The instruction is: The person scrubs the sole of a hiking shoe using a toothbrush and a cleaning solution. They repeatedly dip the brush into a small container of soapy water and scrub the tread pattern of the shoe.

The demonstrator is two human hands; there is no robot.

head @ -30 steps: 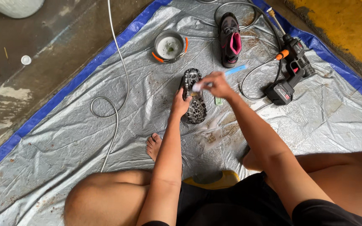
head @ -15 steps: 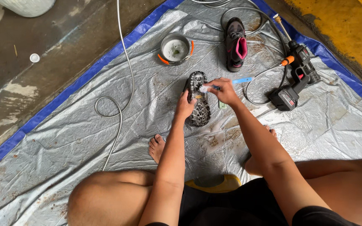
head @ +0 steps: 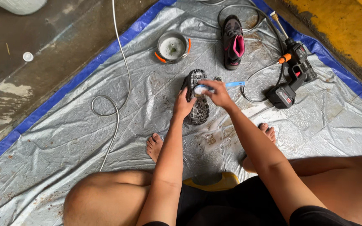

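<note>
My left hand (head: 183,105) grips a muddy dark shoe (head: 197,109) turned sole up over the tarp. My right hand (head: 217,93) holds a small brush with a light blue handle (head: 234,84) and presses its white head against the sole near the toe. My bare feet rest on the tarp just below the shoe. The brush's bristles are mostly hidden behind my fingers.
A second dark shoe with a pink lining (head: 233,41) lies beyond, next to a small round pot with orange handles (head: 171,46). A black cordless spray gun (head: 292,77) with hose lies at right. A grey hose (head: 114,92) loops at left. The silver tarp (head: 63,138) has a blue border.
The brush has shifted a little along the sole under my right hand. My left hand keeps the shoe in the same hold. The view has drifted slightly.
</note>
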